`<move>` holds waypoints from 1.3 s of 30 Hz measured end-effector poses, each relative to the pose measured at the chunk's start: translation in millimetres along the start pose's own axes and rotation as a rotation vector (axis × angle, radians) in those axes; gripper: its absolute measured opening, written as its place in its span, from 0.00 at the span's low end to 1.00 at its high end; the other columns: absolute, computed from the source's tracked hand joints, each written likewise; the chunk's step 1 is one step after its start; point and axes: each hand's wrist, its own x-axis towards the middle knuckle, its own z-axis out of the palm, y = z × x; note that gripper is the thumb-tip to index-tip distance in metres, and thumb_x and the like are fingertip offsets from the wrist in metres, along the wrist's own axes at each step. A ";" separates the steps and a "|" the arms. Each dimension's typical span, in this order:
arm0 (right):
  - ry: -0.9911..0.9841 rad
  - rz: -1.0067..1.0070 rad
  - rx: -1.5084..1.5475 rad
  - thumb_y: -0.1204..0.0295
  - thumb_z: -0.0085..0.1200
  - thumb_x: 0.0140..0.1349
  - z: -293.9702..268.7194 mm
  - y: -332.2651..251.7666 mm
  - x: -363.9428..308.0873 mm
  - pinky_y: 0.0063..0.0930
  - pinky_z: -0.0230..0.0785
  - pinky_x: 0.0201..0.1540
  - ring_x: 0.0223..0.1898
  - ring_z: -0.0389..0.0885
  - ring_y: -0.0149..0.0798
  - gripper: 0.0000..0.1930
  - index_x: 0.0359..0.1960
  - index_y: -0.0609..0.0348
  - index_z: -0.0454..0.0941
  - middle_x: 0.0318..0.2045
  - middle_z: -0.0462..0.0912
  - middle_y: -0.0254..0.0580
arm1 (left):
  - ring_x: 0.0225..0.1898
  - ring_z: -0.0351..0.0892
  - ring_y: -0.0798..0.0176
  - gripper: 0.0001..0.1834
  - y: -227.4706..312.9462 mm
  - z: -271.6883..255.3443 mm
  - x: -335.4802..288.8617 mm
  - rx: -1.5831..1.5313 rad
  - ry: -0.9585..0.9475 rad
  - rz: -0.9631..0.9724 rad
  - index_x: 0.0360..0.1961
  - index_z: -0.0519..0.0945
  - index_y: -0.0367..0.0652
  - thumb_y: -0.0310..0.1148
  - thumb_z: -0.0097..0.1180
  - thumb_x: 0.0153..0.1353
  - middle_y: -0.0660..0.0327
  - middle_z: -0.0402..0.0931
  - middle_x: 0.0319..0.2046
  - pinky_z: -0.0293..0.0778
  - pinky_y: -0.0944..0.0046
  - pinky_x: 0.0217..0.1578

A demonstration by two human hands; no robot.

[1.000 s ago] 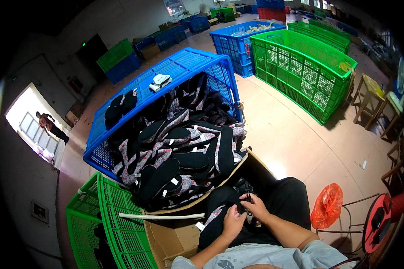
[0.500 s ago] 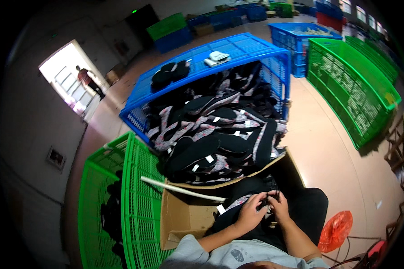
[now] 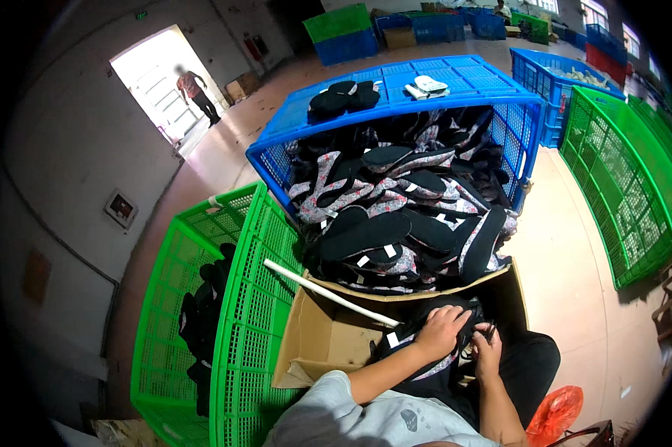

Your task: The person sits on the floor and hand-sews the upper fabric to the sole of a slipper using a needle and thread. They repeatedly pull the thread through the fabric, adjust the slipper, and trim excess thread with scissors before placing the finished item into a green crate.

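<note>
Pale floor beyond; left hand over floral-lined slipper, right hand beside, grips unclear; apparently mid-handling, next wanting steadiness.

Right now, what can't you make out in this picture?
In the head view:
Dark item at the right hand: too small and dark to identify.
Floral-edged piece on the lap: partly covered by the left hand and forearm.
Black pieces in the green crate: partly hidden by its mesh wall.
Red plastic bag: cut off by the lower edge.
</note>
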 end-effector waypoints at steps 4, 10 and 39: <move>0.041 0.032 0.002 0.77 0.54 0.63 2.2 -4.4 0.6 0.15 0.53 0.20 0.18 0.62 0.19 0.07 0.42 0.55 0.76 0.22 0.71 0.25 | 0.54 0.71 0.44 0.30 -1.9 7.6 -0.2 -0.023 -0.056 -0.047 0.58 0.75 0.38 0.21 0.54 0.48 0.50 0.72 0.52 0.68 0.50 0.57; 0.039 0.052 0.019 0.76 0.54 0.62 0.9 -5.4 -1.6 0.16 0.53 0.20 0.18 0.63 0.20 0.08 0.43 0.55 0.76 0.22 0.73 0.27 | 0.54 0.71 0.45 0.30 -1.7 9.1 -1.0 -0.016 -0.077 -0.058 0.58 0.75 0.38 0.21 0.54 0.49 0.50 0.72 0.51 0.68 0.52 0.57; 0.041 0.018 0.036 0.73 0.54 0.61 3.6 -6.1 -2.6 0.15 0.49 0.18 0.15 0.61 0.20 0.08 0.42 0.54 0.75 0.19 0.69 0.24 | 0.51 0.71 0.45 0.31 1.1 6.7 0.6 -0.062 -0.068 -0.071 0.58 0.75 0.37 0.18 0.52 0.48 0.50 0.72 0.49 0.69 0.52 0.55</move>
